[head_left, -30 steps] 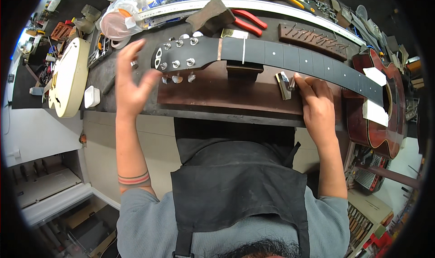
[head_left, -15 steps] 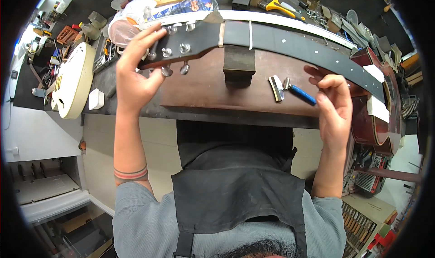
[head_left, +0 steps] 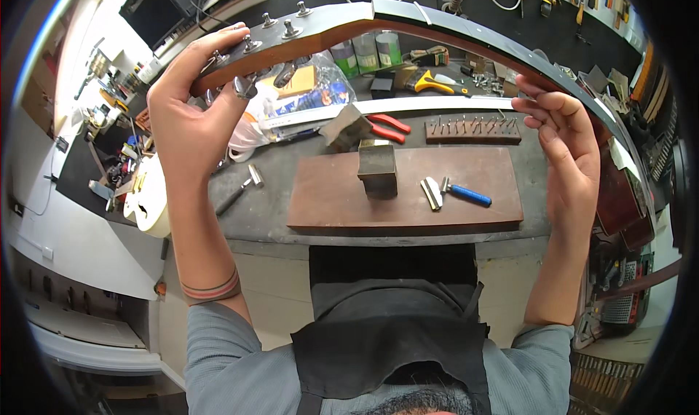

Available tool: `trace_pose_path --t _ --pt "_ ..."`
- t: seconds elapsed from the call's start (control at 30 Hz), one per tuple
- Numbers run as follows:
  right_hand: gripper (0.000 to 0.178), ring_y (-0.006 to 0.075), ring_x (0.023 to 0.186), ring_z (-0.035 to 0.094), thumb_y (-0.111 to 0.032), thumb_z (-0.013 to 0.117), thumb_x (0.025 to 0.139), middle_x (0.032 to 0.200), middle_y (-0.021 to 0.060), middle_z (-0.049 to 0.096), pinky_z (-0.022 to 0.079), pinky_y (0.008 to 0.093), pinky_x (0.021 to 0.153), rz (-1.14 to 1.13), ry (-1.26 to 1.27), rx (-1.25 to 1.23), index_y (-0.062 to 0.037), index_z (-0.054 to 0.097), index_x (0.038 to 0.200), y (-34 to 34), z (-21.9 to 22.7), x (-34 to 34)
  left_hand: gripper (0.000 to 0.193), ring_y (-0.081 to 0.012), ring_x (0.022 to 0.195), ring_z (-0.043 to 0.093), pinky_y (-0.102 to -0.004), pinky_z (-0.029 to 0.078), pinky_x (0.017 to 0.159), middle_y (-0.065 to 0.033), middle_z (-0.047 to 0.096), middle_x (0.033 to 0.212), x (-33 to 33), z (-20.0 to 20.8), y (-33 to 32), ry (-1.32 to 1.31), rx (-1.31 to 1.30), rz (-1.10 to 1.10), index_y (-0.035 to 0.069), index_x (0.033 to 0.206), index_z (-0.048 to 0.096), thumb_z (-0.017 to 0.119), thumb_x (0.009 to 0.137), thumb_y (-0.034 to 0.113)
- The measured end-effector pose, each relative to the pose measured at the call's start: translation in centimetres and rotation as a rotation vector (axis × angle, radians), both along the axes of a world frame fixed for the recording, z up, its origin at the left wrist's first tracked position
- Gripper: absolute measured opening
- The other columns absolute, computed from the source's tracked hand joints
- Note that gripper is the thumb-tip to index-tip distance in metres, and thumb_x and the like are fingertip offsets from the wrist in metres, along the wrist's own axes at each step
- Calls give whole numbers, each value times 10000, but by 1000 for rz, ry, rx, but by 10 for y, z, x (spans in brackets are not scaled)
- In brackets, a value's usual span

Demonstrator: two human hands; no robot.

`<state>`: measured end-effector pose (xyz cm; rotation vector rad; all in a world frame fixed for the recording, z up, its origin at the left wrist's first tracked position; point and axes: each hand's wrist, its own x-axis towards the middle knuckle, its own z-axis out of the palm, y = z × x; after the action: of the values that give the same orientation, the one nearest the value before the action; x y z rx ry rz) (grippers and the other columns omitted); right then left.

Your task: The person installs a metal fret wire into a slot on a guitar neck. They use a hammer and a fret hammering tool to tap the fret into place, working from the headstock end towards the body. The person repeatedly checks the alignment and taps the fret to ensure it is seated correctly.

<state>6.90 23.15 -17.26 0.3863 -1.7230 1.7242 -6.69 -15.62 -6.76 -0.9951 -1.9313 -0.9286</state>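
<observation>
A guitar is tilted up across the bench, its dark neck curving in the fisheye from the headstock at upper left to the dark red body at right. My left hand is wrapped round the headstock's end, among the metal tuning pegs. Below the neck near the body is my right hand, fingers loosely bent and apart, nothing visible in them; whether it touches the neck is unclear. Lower down, a dark block, a small curved-edged piece and a blue-handled tool lie on a brown board.
Behind the board are red-handled pliers and a brown rack of thin upright pieces. A black-handled T-shaped tool lies left. A cream guitar body stands at far left. Jars and a yellow-handled brush sit farther back.
The guitar neck and headstock have risen off the block and away from the board, with both hands going up too. The rack, pliers and T-shaped tool now show beneath.
</observation>
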Motion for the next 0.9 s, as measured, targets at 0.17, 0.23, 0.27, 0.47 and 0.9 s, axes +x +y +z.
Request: trace_pose_path --t 0.17,0.23,0.27,0.47,0.9 --pt "387 250 1289 676 -18 598 1032 1503 248 655 481 379 1170 -35 60 3 66 602 1410 3 12 15 470 -94 922 731 -245 569 830 -66 816 1133 24 27 7 -32 -6 30 31 1291 807 674 844 -31" --pt "390 248 1282 678 -20 599 1032 1506 249 654 480 379 1170 -24 74 10 66 602 1413 4 16 19 449 -55 807 656 -219 494 715 -21 799 1034 33 36 8 -2 -30 86 49 1285 818 712 850 19" --pt "392 247 1279 679 -21 600 1032 1507 249 654 479 379 1171 -18 78 14 66 602 1414 5 18 21 442 -48 796 634 -215 471 701 -12 794 1017 37 40 7 0 -39 112 54 1284 821 723 854 33" --pt "396 238 1264 685 -35 605 1034 1507 245 656 478 379 1170 -29 82 56 66 604 1417 11 21 31 396 -40 807 597 -214 443 709 -3 777 975 50 45 6 12 -26 114 43 1279 820 769 888 83" --pt "393 212 1243 693 -78 611 1047 1502 224 668 486 367 1162 -60 90 120 64 622 1413 16 20 35 395 -69 875 671 -224 520 788 -33 789 987 59 47 8 -1 -8 101 14 1287 804 777 898 77"
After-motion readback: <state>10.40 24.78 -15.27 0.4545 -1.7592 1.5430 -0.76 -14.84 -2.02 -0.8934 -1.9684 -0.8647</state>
